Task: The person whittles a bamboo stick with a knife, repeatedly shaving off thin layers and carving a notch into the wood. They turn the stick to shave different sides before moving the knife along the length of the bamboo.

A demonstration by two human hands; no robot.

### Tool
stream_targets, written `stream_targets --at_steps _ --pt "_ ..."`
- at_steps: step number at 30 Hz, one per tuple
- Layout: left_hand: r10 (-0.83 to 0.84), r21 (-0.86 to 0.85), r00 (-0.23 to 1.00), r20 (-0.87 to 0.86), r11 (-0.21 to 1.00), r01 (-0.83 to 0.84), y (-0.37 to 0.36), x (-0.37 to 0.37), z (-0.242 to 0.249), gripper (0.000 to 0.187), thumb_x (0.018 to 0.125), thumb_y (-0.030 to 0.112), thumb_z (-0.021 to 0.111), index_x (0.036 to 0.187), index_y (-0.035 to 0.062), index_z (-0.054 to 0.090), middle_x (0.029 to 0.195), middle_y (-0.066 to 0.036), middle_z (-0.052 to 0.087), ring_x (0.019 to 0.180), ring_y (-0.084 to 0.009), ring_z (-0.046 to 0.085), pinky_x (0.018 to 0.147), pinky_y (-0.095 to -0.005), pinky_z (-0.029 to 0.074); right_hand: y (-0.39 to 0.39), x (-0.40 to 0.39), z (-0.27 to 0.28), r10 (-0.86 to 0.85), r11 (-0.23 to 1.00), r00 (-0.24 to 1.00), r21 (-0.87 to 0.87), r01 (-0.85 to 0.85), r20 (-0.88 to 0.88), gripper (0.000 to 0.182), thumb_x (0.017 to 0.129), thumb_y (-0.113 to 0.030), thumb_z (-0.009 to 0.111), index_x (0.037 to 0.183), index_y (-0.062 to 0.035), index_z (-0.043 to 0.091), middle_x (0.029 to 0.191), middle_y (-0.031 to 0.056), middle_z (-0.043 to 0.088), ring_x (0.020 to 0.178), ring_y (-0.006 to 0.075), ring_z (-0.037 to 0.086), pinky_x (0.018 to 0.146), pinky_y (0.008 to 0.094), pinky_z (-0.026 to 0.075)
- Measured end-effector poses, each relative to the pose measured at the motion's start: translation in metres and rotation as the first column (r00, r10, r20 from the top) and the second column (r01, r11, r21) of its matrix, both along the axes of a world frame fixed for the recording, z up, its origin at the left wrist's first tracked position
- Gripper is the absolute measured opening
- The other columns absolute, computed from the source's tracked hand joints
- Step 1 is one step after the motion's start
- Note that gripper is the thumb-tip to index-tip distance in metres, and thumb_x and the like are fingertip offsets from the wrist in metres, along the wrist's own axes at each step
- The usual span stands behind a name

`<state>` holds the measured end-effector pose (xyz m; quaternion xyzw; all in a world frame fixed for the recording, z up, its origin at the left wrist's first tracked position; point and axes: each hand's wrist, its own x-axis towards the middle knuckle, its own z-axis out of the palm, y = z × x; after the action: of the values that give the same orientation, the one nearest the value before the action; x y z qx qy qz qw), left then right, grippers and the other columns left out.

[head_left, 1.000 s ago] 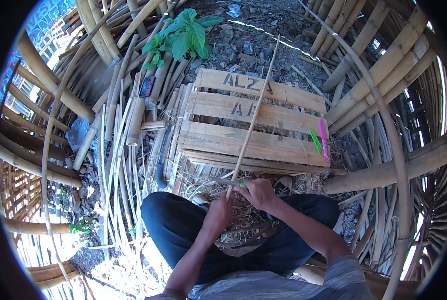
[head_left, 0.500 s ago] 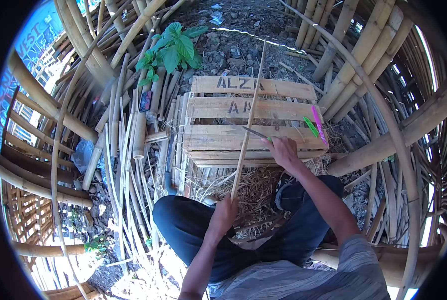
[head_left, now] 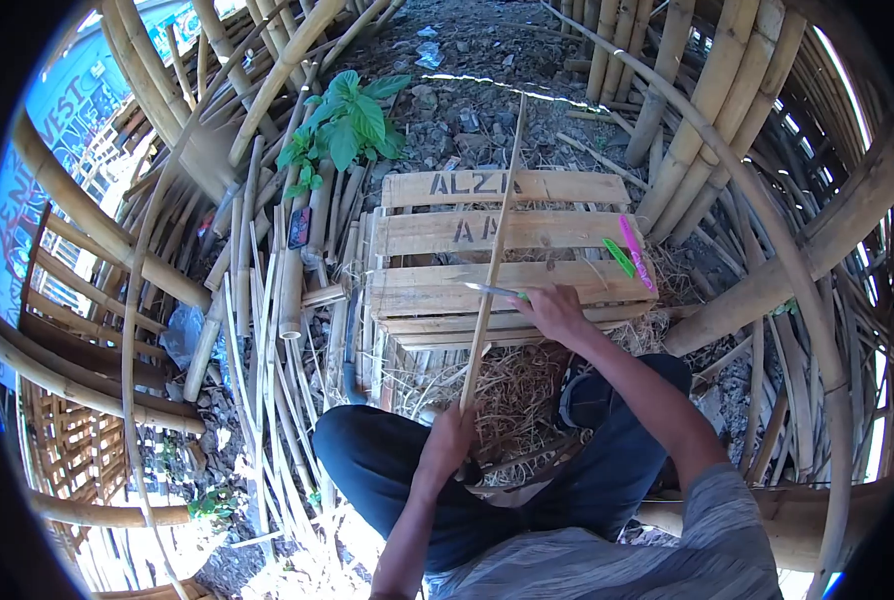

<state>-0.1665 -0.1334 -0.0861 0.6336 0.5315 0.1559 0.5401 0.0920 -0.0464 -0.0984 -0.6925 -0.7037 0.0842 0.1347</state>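
My left hand [head_left: 449, 443] is closed around the lower end of a long bamboo strip [head_left: 499, 230], which points up and away over the wooden crate [head_left: 437, 292]. My right hand [head_left: 557, 314] grips a knife [head_left: 495, 291] by its green handle. The blade lies across the strip, pointing left, at about the crate's near slat. A green knife sheath or handle piece [head_left: 619, 258] and a pink one [head_left: 635, 250] rest on the crate's right end.
Split bamboo strips [head_left: 257, 370] lie in a pile to the left, near a phone [head_left: 300, 228]. A leafy plant [head_left: 352, 120] grows beyond them. Shavings [head_left: 517, 390] cover the ground between my legs. Bamboo poles [head_left: 757, 290] lean on the right, and a curved tool handle [head_left: 352, 380] stands beside the crate.
My right hand and the knife have moved slightly left and down along the strip. The blade is now turned closer to level. The view has shifted a little.
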Motion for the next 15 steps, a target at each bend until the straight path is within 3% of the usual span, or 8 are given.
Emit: stream_targets --at_steps 2,4,6,7,8,10,13,15 --pt "0.003 0.084 0.999 -0.036 0.996 0.0 0.002 -0.004 -0.02 0.027 0.093 0.021 0.047 0.09 -0.0056 0.05 0.068 -0.03 0.056 0.072 -0.0472 0.057 0.056 -0.0511 0.042 -0.003 -0.004 -0.001 0.03 0.99 0.998 0.134 -0.038 0.06 0.053 0.09 -0.05 0.047 0.071 -0.0037 0.064 0.054 0.0139 0.059 0.05 0.0287 0.061 0.049 0.0425 0.048" --pt "-0.009 0.22 0.996 -0.089 0.975 0.028 0.003 0.0 -0.018 0.027 0.093 0.021 0.046 0.091 -0.0055 0.05 0.069 -0.031 0.056 0.073 -0.0477 0.056 0.056 -0.0523 0.042 -0.019 -0.019 0.006 0.242 0.969 0.97 -0.037 -0.242 -0.022 0.052 0.089 -0.048 0.048 0.074 -0.0019 0.065 0.056 0.0154 0.06 0.05 0.0279 0.062 0.051 0.043 0.049" --pt "-0.003 0.29 0.987 -0.163 0.956 0.051 0.001 0.007 -0.021 0.028 0.094 0.021 0.046 0.092 -0.0061 0.05 0.071 -0.032 0.056 0.074 -0.0485 0.056 0.056 -0.0539 0.042 -0.04 -0.036 -0.009 0.405 0.915 0.912 0.034 -0.403 -0.065 0.05 0.091 -0.047 0.047 0.069 -0.0045 0.061 0.052 0.0129 0.055 0.047 0.0293 0.057 0.05 0.0421 0.047" --pt "0.032 0.237 0.987 -0.159 0.971 0.007 -0.003 0.01 -0.019 0.029 0.093 0.022 0.048 0.086 -0.0066 0.05 0.074 -0.031 0.056 0.077 -0.0491 0.053 0.061 -0.0498 0.042 -0.037 -0.044 -0.017 0.463 0.764 0.886 0.491 -0.419 0.037 0.051 0.091 -0.047 0.046 0.068 -0.0045 0.061 0.052 0.0119 0.056 0.046 0.029 0.057 0.048 0.0408 0.047" --pt "0.015 0.237 0.985 -0.17 0.971 0.026 -0.004 0.01 -0.014 0.029 0.093 0.022 0.048 0.086 -0.0066 0.05 0.074 -0.031 0.056 0.077 -0.0491 0.053 0.061 -0.0498 0.042 -0.031 -0.038 -0.022 0.447 0.771 0.894 0.496 -0.401 0.027 0.051 0.091 -0.047 0.046 0.068 -0.0045 0.061 0.052 0.0119 0.056 0.046 0.029 0.057 0.048 0.0408 0.047" --pt "-0.026 0.315 0.994 -0.108 0.947 0.059 -0.008 0.008 -0.01 0.027 0.093 0.021 0.046 0.09 -0.0055 0.05 0.069 -0.031 0.056 0.073 -0.0497 0.055 0.054 -0.0531 0.042 -0.009 -0.018 -0.002 0.005 0.997 0.992 -0.077 -0.015 -0.123 0.055 0.09 -0.049 0.046 0.065 -0.003 0.063 0.057 0.0163 0.061 0.05 0.0295 0.061 0.049 0.041 0.049" --pt "-0.034 0.234 0.991 -0.126 0.97 0.063 -0.005 0.005 -0.023 0.025 0.094 0.021 0.046 0.084 -0.0013 0.049 0.056 -0.018 0.052 0.043 -0.0327 0.052 0.04 -0.0409 0.038 0.016 0.017 0.003 0.033 0.975 0.999 0.219 -0.038 0.028 0.061 0.092 -0.053 0.039 0.056 -0.0061 0.056 0.048 0.0102 0.054 0.039 0.0256 0.054 0.042 0.0398 0.045" --pt "-0.012 0.047 1.0 0.01 0.999 0.012 0.0 -0.001 -0.031 0.023 0.095 0.022 0.045 0.083 0.0021 0.048 0.053 -0.01 0.046 0.038 -0.0222 0.045 0.036 -0.0346 0.034 -0.004 -0.003 0.012 0.11 0.994 0.993 -0.004 -0.11 -0.032 0.063 0.093 -0.053 0.038 0.055 -0.0065 0.055 0.047 0.0094 0.054 0.039 0.0247 0.054 0.042 0.0396 0.045"
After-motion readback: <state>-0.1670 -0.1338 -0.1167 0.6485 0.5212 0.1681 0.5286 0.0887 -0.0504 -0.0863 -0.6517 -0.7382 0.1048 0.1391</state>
